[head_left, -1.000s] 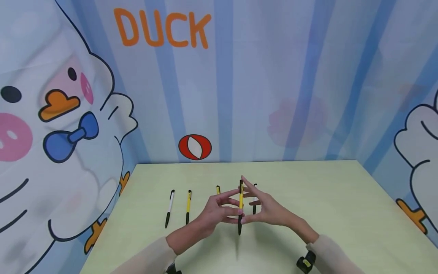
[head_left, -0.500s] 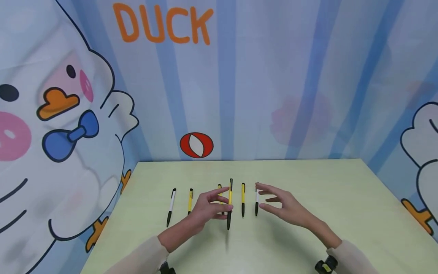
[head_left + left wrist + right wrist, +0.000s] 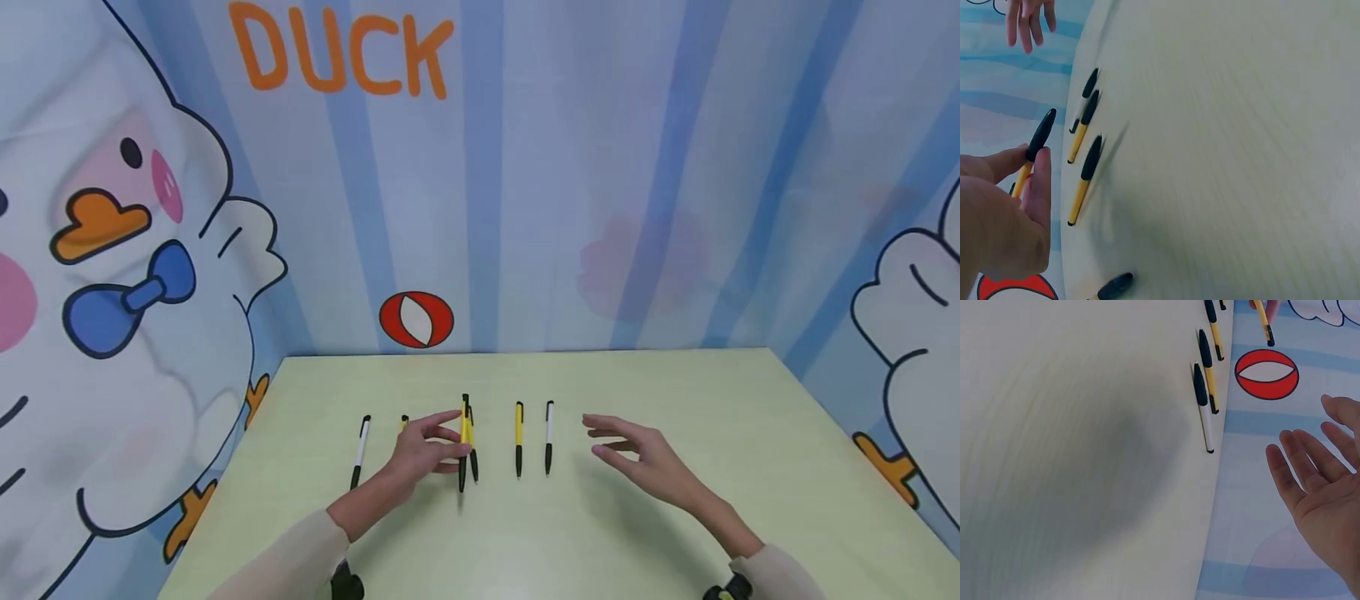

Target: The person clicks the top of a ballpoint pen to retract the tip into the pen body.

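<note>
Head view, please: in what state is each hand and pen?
Left hand: pinching a yellow-black pen
This pen: raised above pale green table
Right hand: raised, holding nothing
Left white-black pen: lying on table
Right white-black pen: lying
Left yellow-black pen: lying, mostly hidden
Middle yellow-black pen: lying
Right yellow-black pen: lying

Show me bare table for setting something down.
Bare tabletop stretches from the right white pen to its right edge, beneath the right hand. It's crowded around the left hand, where other pens lie near the held yellow pen.

Pale green table [image 3: 675, 383], three yellow pens [image 3: 519, 425] lying flat, two white pens [image 3: 550, 427] outermost
</note>
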The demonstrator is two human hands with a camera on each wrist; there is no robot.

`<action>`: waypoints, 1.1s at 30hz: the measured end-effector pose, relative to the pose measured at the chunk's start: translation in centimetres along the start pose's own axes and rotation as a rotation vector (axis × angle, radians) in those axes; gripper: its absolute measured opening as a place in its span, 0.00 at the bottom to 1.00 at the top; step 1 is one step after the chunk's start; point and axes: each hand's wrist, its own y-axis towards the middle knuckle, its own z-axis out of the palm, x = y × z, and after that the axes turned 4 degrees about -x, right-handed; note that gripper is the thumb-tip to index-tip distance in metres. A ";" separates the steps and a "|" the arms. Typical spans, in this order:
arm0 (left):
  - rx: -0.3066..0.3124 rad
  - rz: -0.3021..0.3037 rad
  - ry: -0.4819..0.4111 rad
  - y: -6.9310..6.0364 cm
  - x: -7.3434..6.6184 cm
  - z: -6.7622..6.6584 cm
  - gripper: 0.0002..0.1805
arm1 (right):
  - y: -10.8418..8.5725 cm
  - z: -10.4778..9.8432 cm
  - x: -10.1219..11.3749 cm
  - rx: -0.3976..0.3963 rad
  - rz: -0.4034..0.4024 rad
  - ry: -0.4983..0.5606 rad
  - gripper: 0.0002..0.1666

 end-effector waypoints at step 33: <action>-0.112 0.148 0.586 1.6 0.9 -0.9 0.33 | -1.1 -0.5 -1.6 0.023 0.052 0.007 0.22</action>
